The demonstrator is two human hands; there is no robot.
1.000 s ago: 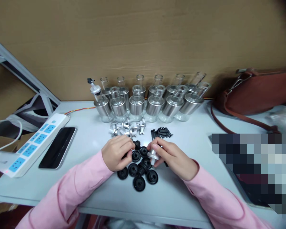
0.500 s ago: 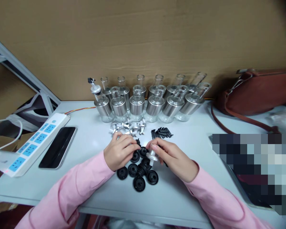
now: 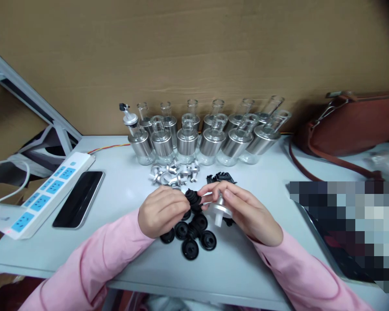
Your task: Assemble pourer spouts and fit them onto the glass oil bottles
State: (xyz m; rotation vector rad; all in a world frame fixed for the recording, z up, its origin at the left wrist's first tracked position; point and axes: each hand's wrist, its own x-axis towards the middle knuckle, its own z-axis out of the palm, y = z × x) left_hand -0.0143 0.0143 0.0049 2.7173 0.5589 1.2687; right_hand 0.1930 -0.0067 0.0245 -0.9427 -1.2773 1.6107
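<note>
While pinching a ribbed black rubbery stopper (image 3: 192, 197) in left hand (image 3: 164, 211) above loose round black stoppers (image 3: 190, 249), gripping a flanged silver metallic spout (image 3: 222, 210) high in right hand (image 3: 254, 211), seemingly to expose its white stem (image 3: 218, 220).

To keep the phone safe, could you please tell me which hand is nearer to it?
Left. The left hand is to the right of the phone; the right hand is farther right, holding a silver piece.

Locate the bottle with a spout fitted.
In the head view, that bottle stands at the front row's left end, just beyond the left side of the loose silver parts.
</note>
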